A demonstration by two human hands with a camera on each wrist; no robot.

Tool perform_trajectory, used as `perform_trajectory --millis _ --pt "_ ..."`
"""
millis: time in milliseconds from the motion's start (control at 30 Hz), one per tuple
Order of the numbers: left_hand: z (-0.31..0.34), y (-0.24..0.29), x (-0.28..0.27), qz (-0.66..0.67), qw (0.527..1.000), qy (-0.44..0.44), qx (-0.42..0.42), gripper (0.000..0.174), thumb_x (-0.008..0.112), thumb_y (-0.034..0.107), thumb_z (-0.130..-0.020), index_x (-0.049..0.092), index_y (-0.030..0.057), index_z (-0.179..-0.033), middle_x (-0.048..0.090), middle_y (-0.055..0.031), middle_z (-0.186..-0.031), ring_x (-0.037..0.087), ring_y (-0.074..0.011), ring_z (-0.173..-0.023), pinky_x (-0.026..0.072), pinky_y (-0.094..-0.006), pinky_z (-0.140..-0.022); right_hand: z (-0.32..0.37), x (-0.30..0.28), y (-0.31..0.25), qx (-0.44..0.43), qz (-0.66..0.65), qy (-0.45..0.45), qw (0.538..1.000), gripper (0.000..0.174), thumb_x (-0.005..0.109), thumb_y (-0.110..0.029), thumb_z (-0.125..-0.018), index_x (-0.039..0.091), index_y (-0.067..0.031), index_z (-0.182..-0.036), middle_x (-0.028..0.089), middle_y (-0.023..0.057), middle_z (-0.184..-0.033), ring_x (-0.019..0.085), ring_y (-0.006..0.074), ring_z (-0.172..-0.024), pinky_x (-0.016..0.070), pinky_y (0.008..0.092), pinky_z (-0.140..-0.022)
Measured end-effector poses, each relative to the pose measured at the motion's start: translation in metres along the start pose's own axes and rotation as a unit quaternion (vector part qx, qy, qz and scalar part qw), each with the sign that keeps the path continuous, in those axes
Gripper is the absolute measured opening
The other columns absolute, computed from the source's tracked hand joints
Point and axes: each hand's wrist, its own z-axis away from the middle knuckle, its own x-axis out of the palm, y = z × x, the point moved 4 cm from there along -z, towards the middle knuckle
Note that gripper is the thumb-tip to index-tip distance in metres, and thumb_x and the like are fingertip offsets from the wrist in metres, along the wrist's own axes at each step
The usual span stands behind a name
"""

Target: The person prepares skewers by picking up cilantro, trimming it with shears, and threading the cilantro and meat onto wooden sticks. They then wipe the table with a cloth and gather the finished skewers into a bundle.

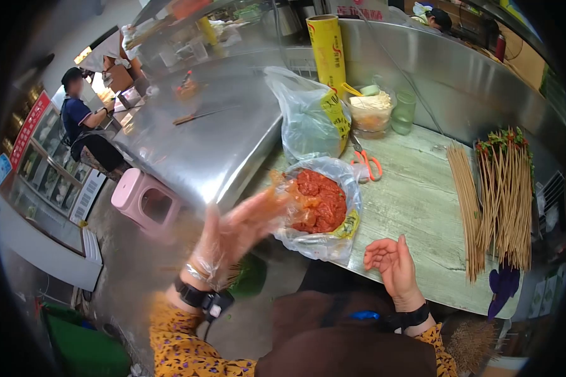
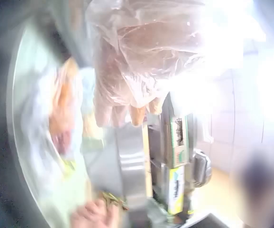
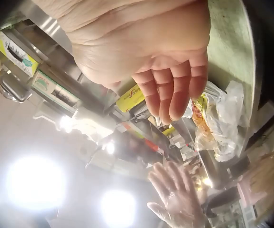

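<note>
Red minced or marinated meat (image 1: 321,200) fills a clear plastic bag (image 1: 338,246) near the table's front edge. My left hand (image 1: 236,229), in a clear plastic glove, is at the bag's left side, fingers extended and blurred; orange-stained film lies by its fingertips. Whether they touch it I cannot tell. The left wrist view shows the gloved hand (image 2: 137,66) with fingers stretched. My bare right hand (image 1: 393,267) hovers right of the bag, palm up, fingers loosely bent, holding nothing; the right wrist view shows its relaxed fingers (image 3: 172,92).
Orange-handled scissors (image 1: 374,168), a tied bag (image 1: 308,122), a tub of pale strips (image 1: 371,110), a green glass (image 1: 404,113) and a yellow roll (image 1: 326,53) stand behind. Skewers (image 1: 506,201) lie at the right. A pink stool (image 1: 146,198) and a person (image 1: 82,119) are at the left.
</note>
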Motion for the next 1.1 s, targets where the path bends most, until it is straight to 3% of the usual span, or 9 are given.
perform_trajectory --millis 133,233,300,433,567,700,767,933,1100 --pt "-0.028 -0.019 0.041 0.273 0.962 -0.028 0.013 0.091 0.024 0.076 -0.087 0.029 0.0074 -0.147 0.032 -0.0207 -0.149 0.03 -0.0416 -0.137 0.0265 -0.0505 -0.111 0.001 -0.009 -0.003 0.002 -0.009 0.019 1.0 0.072 0.02 -0.054 -0.1 0.061 0.0045 -0.101 0.064 0.0119 -0.086 0.061 0.0181 -0.079 0.0489 0.0311 -0.076" --pt "-0.061 -0.045 0.067 0.28 0.959 -0.047 -0.029 0.09 0.026 0.074 -0.089 0.027 0.006 -0.148 0.031 -0.0211 -0.149 0.031 -0.0367 -0.137 0.0264 -0.046 -0.111 0.016 -0.021 -0.02 -0.022 0.001 0.044 0.999 0.064 0.026 -0.049 -0.101 0.06 0.0039 -0.103 0.064 0.011 -0.086 0.061 0.017 -0.079 0.0484 0.0289 -0.076" --pt "-0.086 -0.059 0.089 0.029 0.992 -0.038 -0.12 0.065 0.046 0.051 -0.096 0.04 0.0042 -0.14 0.051 -0.0189 -0.134 0.054 -0.0311 -0.118 0.0404 -0.043 -0.1 0.039 -0.031 -0.042 -0.07 0.09 0.068 0.991 0.052 0.035 -0.042 -0.101 0.06 0.0042 -0.103 0.064 0.0106 -0.087 0.061 0.0165 -0.081 0.0488 0.0286 -0.075" --pt "-0.13 -0.046 0.17 -0.644 0.658 -0.346 0.178 0.04 0.067 0.019 -0.085 0.055 0.0031 -0.12 0.063 -0.0143 -0.112 0.062 -0.0305 -0.101 0.0509 -0.0381 -0.084 0.107 -0.055 -0.089 -0.055 0.175 0.122 0.975 0.024 0.053 -0.021 -0.097 0.061 -0.0004 -0.107 0.064 0.0065 -0.09 0.06 0.0113 -0.081 0.0488 0.0255 -0.076" --pt "-0.184 -0.031 0.223 -0.642 0.554 -0.486 0.213 0.035 0.068 0.018 -0.082 0.059 0.0042 -0.112 0.064 -0.0161 -0.104 0.062 -0.0352 -0.095 0.052 -0.0401 -0.081 0.191 -0.085 -0.14 -0.01 0.231 0.248 0.941 0.018 0.057 -0.014 -0.094 0.061 -0.0019 -0.107 0.065 0.0035 -0.09 0.06 0.0092 -0.079 0.0503 0.0237 -0.074" --pt "-0.28 -0.069 0.272 -0.495 0.785 -0.341 0.148 0.04 0.062 0.023 -0.09 0.055 -0.0005 -0.122 0.064 -0.0136 -0.112 0.065 -0.0236 -0.098 0.0523 -0.0344 -0.086 0.24 -0.12 -0.207 -0.055 0.305 0.36 0.88 0.02 0.061 -0.013 -0.091 0.061 -0.002 -0.108 0.066 0.0035 -0.089 0.061 0.0087 -0.078 0.0496 0.0227 -0.072" --pt "-0.312 -0.142 0.275 -0.162 0.954 -0.253 0.003 0.046 0.06 0.025 -0.093 0.05 -0.004 -0.128 0.062 -0.0135 -0.115 0.063 -0.0231 -0.102 0.0502 -0.0349 -0.091 0.239 -0.148 -0.237 -0.124 0.324 0.39 0.853 0.022 0.061 -0.013 -0.092 0.061 -0.0013 -0.11 0.066 0.0038 -0.089 0.06 0.0082 -0.078 0.0485 0.0225 -0.07" --pt "-0.321 -0.241 0.323 0.073 0.972 -0.158 -0.156 0.07 0.062 0.032 -0.091 0.03 -0.0079 -0.139 0.05 -0.0195 -0.131 0.053 -0.0278 -0.119 0.0436 -0.0361 -0.101 0.187 -0.224 -0.277 -0.222 0.381 0.435 0.786 0.036 0.062 -0.019 -0.09 0.057 0.0041 -0.118 0.066 0.008 -0.092 0.063 0.0161 -0.083 0.0503 0.0273 -0.075" --pt "-0.334 -0.265 0.354 -0.051 0.974 -0.162 -0.147 0.086 0.067 0.038 -0.086 0.022 -0.01 -0.142 0.048 -0.023 -0.131 0.051 -0.028 -0.118 0.0432 -0.0345 -0.098 0.146 -0.284 -0.278 -0.046 0.567 0.45 0.689 0.057 0.063 -0.038 -0.085 0.056 0.0071 -0.118 0.065 0.0212 -0.1 0.065 0.0296 -0.089 0.0515 0.0354 -0.079"
